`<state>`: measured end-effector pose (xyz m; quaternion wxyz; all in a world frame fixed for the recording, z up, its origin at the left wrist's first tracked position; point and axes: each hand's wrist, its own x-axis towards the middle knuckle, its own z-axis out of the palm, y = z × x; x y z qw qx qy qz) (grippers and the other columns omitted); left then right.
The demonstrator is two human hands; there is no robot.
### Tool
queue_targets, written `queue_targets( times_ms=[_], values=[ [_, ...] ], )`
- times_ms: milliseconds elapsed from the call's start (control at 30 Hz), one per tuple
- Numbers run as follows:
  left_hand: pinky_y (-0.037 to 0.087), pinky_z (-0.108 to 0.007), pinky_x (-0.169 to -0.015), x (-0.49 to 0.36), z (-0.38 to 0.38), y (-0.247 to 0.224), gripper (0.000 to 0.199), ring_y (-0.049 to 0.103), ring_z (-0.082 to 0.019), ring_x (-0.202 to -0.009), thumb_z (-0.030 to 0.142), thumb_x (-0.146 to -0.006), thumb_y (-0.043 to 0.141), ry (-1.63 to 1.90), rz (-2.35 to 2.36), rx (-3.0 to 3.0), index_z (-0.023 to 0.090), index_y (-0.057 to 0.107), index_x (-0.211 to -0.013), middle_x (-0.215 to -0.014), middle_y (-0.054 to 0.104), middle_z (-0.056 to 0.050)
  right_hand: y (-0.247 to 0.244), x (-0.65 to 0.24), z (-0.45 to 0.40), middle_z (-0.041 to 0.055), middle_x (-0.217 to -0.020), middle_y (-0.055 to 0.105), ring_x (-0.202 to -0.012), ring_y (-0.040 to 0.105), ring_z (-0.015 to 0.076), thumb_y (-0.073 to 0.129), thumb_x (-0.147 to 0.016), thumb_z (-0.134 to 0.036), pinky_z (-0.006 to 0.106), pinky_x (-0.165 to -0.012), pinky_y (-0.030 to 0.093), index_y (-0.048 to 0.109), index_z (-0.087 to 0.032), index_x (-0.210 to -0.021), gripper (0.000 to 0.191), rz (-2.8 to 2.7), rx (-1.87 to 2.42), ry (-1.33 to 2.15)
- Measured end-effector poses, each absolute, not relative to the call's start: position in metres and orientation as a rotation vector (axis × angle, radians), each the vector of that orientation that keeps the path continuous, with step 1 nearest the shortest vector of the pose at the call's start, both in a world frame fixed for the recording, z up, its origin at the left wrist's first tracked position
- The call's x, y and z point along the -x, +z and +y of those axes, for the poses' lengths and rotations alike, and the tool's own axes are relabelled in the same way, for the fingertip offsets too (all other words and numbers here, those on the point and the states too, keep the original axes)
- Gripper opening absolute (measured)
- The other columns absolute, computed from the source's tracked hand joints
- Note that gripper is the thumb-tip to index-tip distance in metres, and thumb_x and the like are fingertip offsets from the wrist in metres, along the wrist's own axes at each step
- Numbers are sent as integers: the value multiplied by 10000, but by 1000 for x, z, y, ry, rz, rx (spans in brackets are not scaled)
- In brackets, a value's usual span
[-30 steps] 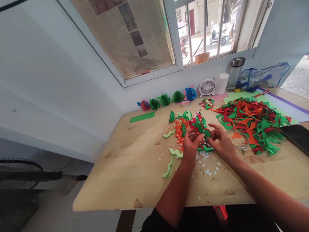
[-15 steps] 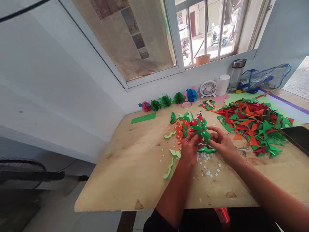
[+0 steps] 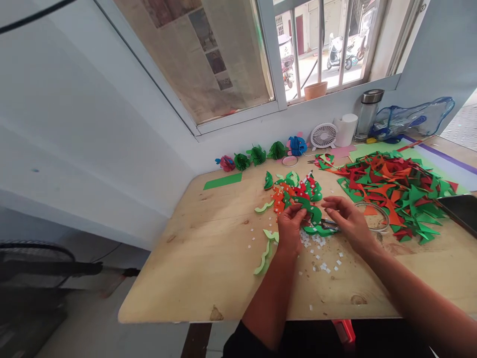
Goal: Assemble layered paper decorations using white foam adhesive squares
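My left hand (image 3: 292, 226) pinches a wavy green paper piece (image 3: 315, 215) between thumb and fingers. To its right, my right hand (image 3: 345, 219) is near the piece, its fingers bent with thumb and index close together; whether something small is between them is hidden. A dark metal tool (image 3: 328, 224) lies beside the right fingertips. Orange paper shapes (image 3: 278, 198) with small white squares on them lie behind my left hand, with red and green ones. Small white squares (image 3: 323, 267) are scattered in front of the hands.
A heap of red, orange and green scraps (image 3: 387, 184) covers the right side, beside a phone (image 3: 460, 211) and a metal ring (image 3: 382, 219). Along the wall stand paper balls (image 3: 257, 155), a small fan (image 3: 324, 135) and a bottle (image 3: 368, 117).
My right hand has moved slightly right, off the green piece, uncovering the metal tool. My left hand still holds the piece. The view has shifted slightly.
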<state>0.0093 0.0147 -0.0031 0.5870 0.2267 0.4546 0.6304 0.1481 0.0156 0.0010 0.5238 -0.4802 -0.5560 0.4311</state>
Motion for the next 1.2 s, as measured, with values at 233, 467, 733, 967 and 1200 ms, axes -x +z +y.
queue_targets(
  times_ms=[233,467,733,967,1200],
  values=[
    [453,-216,-579,-13,13,-8,175,568,-93,-567,193,-583,703,1570,1264,-801,124,665,-739,-656,642,-4,0,-146,9,51,-729,638,-697,577,183,515,-843,-251,320,-678,446,611,-191,-816,117,-1796,1128,347],
    [493,-230,-627,-16,9,-8,161,605,-109,-606,189,-607,691,1542,1224,-867,129,678,-756,-679,671,-17,-3,-143,9,28,-671,626,-631,577,168,530,-815,-291,289,-615,444,597,-188,-767,132,-1776,1251,482],
    [516,-247,-653,-18,7,-12,185,640,-132,-645,229,-647,684,1538,1208,-1010,129,698,-801,-758,709,-58,-14,-145,16,-3,-595,574,-542,540,139,586,-756,-359,250,-506,438,581,-184,-743,176,-1524,1277,942],
    [509,-229,-618,-17,7,-11,173,624,-116,-612,216,-641,681,1503,1197,-990,131,691,-791,-727,704,-45,-9,-145,16,-3,-589,586,-545,550,140,598,-714,-311,254,-519,446,594,-173,-728,138,-1451,1280,1034],
    [508,-247,-631,-17,7,-6,190,622,-122,-602,223,-592,722,1513,1188,-853,131,684,-754,-686,692,-30,-5,-144,15,3,-610,592,-550,531,133,566,-715,-266,248,-510,438,606,-170,-733,105,-1448,1226,1105]
  ],
)
